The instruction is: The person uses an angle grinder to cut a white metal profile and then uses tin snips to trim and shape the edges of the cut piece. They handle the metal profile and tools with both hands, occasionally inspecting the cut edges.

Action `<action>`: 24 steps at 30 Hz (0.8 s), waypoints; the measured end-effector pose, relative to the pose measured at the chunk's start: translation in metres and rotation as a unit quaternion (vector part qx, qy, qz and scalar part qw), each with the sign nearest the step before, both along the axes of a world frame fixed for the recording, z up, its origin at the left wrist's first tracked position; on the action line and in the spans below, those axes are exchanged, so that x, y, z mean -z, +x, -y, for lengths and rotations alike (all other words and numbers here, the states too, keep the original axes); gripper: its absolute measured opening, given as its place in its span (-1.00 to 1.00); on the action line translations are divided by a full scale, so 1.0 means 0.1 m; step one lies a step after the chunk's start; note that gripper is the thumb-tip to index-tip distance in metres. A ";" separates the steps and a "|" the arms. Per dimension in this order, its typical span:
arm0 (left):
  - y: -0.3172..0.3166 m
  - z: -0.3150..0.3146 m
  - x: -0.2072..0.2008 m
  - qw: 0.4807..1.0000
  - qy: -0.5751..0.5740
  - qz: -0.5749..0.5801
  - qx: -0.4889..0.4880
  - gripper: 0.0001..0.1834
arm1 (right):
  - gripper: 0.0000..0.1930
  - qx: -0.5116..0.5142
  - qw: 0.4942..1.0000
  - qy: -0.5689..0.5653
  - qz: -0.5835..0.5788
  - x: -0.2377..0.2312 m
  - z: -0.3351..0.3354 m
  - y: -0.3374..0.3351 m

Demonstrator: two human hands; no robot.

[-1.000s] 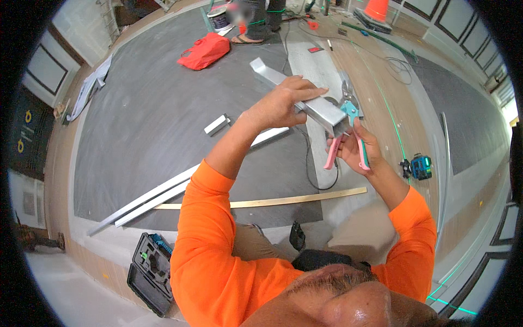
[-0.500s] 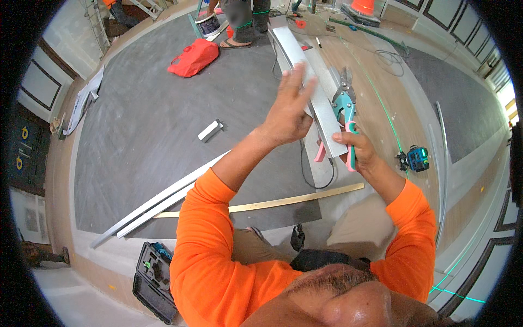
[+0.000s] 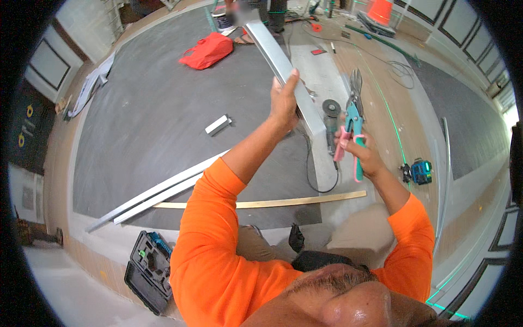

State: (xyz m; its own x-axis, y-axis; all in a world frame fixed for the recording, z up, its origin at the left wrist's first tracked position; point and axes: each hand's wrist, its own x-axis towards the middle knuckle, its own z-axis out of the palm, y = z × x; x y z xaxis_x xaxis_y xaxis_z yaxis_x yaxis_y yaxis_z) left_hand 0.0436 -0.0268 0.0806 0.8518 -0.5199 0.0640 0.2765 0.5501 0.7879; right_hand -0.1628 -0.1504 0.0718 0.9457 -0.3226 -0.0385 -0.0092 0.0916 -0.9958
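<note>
My left hand grips a long silver metal channel, thumb on top and fingers beneath. The channel slants from the far middle toward me, its near end beside my right hand. In my right hand is a pair of tin snips with teal and pink handles, blades pointing away from me. The snips' handles are spread, and they are apart from the channel. Between channel and snips, an angle grinder with a dark disc lies on the floor, its cord looping toward me.
A short channel offcut, two long white channels and a wooden strip lie nearby. A green laser level stands right. An open tool case is at lower left. Beyond are a red bag and another person's legs.
My left hand has gone from spread fingers over the channel to gripping it. The channel has shifted left, away from the snips. My right thumb has come off it, and the grinder now shows.
</note>
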 end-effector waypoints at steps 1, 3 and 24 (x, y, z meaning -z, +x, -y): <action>0.17 -0.04 0.00 1.000 -0.004 0.005 -0.025 -0.60 | -0.36 -0.020 0.999 -0.022 -0.021 -0.04 0.02 -0.05; 0.50 -0.16 0.01 0.997 -0.018 0.019 -0.076 -0.59 | -0.46 -0.062 0.993 -0.081 -0.053 -0.10 -0.03 -0.10; 0.61 -0.45 -0.27 0.989 -0.076 0.039 -0.118 -0.53 | -0.64 -0.178 0.947 -0.255 -0.080 -0.08 -0.32 0.01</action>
State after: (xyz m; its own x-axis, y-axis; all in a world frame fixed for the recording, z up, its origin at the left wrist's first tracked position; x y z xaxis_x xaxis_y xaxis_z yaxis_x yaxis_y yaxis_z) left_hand 0.1042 0.0178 0.1079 0.9377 -0.2861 0.1971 0.0673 0.7063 0.7047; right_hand -0.1621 -0.1187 0.0794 0.9933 -0.0003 -0.1159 -0.1043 -0.4376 -0.8931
